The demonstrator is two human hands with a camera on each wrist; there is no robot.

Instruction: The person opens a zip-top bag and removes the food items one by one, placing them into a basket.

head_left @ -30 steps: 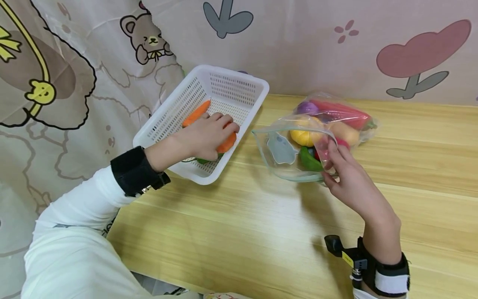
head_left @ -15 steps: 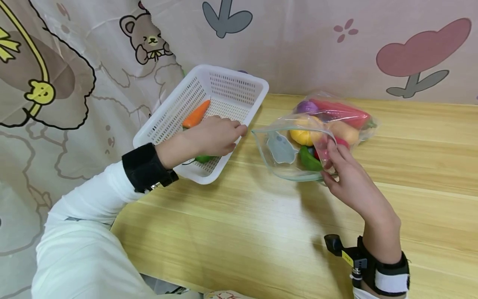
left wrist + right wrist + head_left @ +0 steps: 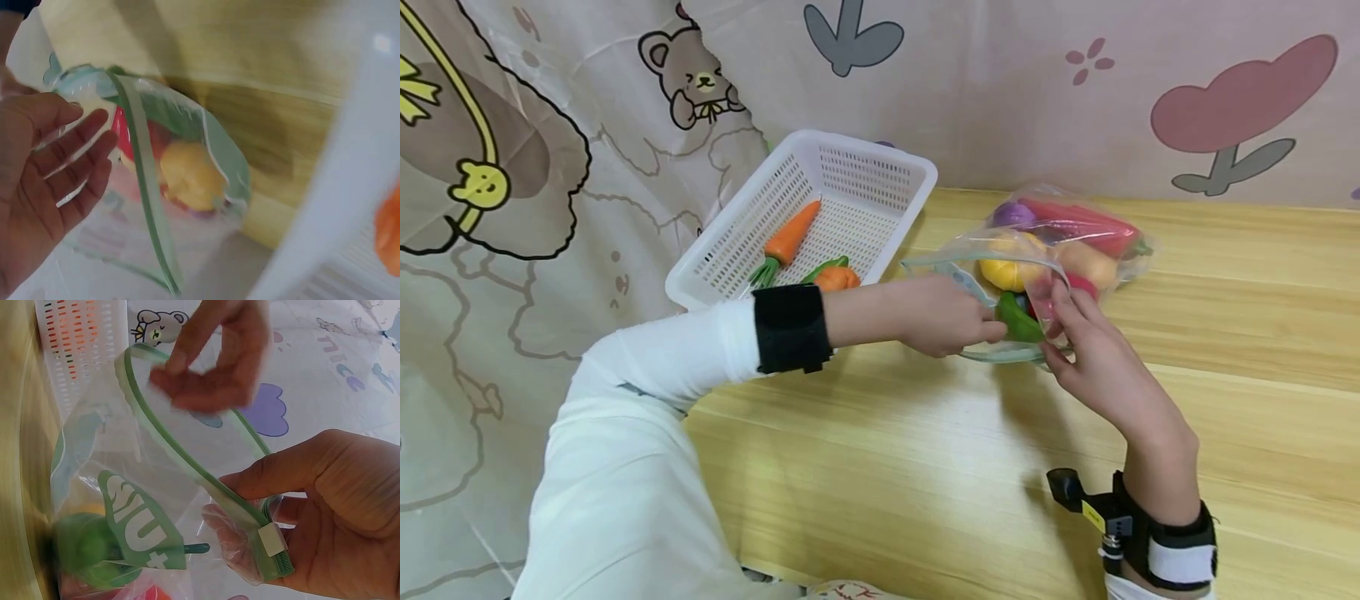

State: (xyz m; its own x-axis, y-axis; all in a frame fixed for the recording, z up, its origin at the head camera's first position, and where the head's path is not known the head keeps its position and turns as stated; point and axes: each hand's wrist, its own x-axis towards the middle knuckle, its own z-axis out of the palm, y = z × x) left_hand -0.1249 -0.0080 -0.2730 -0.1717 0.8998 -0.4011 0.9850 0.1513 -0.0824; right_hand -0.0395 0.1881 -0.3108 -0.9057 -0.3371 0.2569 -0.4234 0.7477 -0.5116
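The bag (image 3: 156,481) bears white letters (image 3: 135,519); the cloth (image 3: 334,422) reads "nice".

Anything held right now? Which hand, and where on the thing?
Right hand: the clear zip bag, gripped by the green rim of its open mouth, near the white slider. Left hand: nothing, fingers empty.

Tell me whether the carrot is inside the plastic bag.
No: in the head view the carrot lies in the white basket, apart from the plastic bag.
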